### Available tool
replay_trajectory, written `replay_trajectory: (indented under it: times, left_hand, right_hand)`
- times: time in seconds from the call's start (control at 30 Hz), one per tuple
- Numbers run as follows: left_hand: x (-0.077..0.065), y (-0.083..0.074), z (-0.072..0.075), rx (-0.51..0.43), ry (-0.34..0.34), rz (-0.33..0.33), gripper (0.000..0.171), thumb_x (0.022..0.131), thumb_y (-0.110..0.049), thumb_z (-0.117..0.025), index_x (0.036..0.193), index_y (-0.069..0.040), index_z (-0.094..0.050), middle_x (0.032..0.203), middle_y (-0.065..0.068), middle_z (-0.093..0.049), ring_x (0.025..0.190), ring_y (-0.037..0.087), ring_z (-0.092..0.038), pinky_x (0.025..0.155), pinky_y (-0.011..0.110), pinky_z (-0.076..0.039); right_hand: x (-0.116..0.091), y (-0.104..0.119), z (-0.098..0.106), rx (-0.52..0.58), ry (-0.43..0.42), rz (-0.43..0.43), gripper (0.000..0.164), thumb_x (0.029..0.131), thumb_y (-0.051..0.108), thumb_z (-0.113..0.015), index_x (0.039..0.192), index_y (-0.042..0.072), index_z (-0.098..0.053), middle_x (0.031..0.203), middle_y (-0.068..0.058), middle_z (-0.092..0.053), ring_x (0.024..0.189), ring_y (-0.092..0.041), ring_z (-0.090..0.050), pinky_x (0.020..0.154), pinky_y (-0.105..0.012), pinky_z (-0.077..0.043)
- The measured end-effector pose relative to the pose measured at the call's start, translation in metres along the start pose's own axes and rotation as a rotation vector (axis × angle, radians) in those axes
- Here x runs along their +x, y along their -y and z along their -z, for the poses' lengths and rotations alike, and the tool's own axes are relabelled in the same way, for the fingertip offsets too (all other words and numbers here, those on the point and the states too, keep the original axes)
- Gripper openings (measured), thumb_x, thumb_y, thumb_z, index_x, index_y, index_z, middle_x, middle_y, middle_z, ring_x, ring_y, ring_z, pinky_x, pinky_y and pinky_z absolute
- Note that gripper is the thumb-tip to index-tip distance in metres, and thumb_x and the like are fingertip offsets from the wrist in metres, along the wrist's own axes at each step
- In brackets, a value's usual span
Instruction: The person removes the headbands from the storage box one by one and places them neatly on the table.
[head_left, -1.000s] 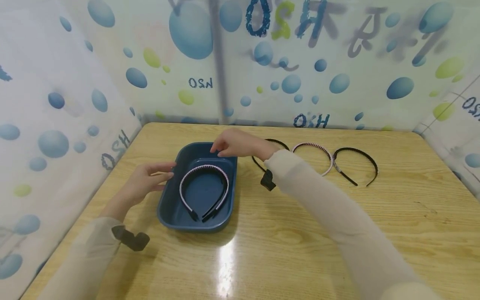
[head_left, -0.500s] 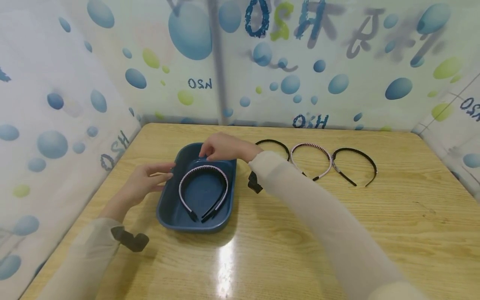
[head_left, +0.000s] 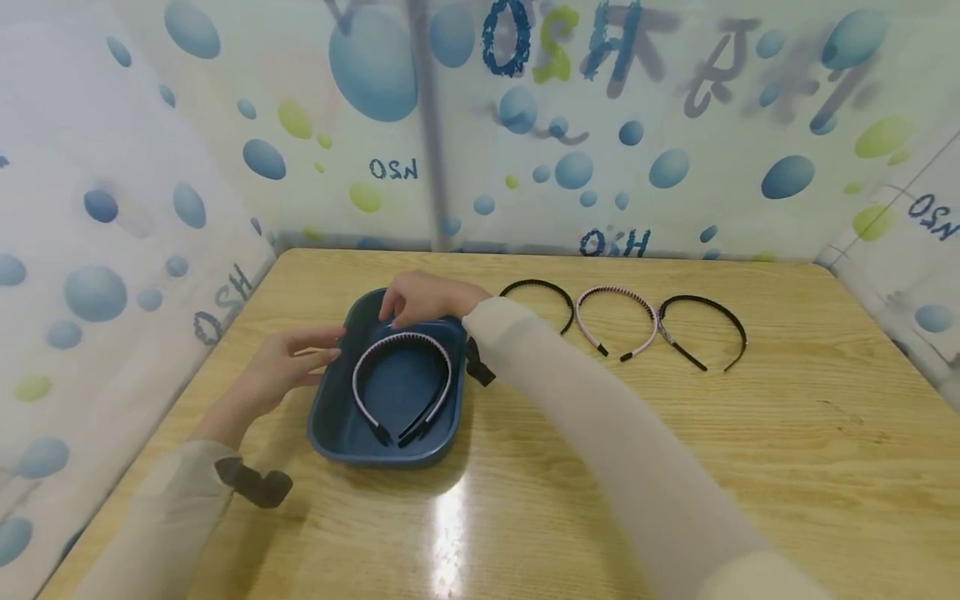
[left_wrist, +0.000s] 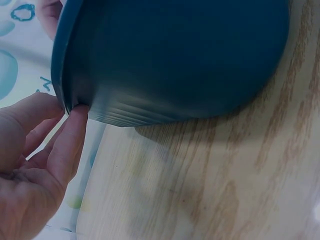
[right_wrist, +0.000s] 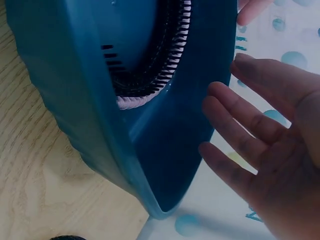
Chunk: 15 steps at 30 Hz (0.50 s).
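A dark blue plastic basin (head_left: 427,458) stands on the wooden table. Inside lie a pale pink toothed headband (head_left: 357,383) and a black headband (head_left: 429,410), overlapping. My left hand (head_left: 281,367) is at the basin's left rim; in the left wrist view its fingertips pinch the edge. Over the basin's far end hangs my right hand (head_left: 420,298). In the right wrist view the right fingers (right_wrist: 235,120) are spread and slightly bent beside the rim, with nothing held. Whether they touch the rim I cannot tell.
Right of the basin, a black headband (head_left: 542,283), a pink one (head_left: 621,292) and another black one (head_left: 708,302) lie in a row on the table (head_left: 675,467). A patterned sheet (head_left: 600,125) hangs behind the table and along its sides.
My right hand has moved left along the basin's far end, uncovering the nearest black headband and the pink one on the table. My left hand and the basin stay put.
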<state>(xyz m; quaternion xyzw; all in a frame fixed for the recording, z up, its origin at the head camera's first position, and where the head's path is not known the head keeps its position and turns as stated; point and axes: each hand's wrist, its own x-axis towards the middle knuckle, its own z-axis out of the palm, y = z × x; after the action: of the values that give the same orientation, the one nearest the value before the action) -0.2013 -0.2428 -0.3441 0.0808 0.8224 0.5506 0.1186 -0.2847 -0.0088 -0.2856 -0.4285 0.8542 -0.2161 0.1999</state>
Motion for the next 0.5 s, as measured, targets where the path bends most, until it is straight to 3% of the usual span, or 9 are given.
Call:
replay_trajectory:
  times: [0.27,0.5]
  left_hand:
    - [-0.001,0.002,0.001,0.004,0.0,-0.009,0.049,0.091,-0.017,-0.058,0.131,0.007,-0.044,0.136,0.024,-0.039,0.104,0.002,-0.052,0.079,0.028,-0.051]
    - [0.001,0.002,0.001,-0.008,0.008,-0.013,0.049,0.091,-0.017,-0.058,0.131,0.007,-0.044,0.137,0.023,-0.038,0.103,0.001,-0.052,0.079,0.028,-0.051]
  right_hand:
    - [0.009,0.0,-0.003,0.032,0.061,-0.085,0.028,0.088,0.01,-0.061,0.116,0.004,-0.063,0.114,-0.007,-0.062,0.1,-0.016,-0.056,0.086,-0.023,-0.046]
    - [0.015,0.0,-0.008,-0.013,0.1,-0.112,0.032,0.088,0.011,-0.062,0.119,0.004,-0.061,0.119,-0.006,-0.059,0.1,-0.015,-0.054,0.085,-0.023,-0.045]
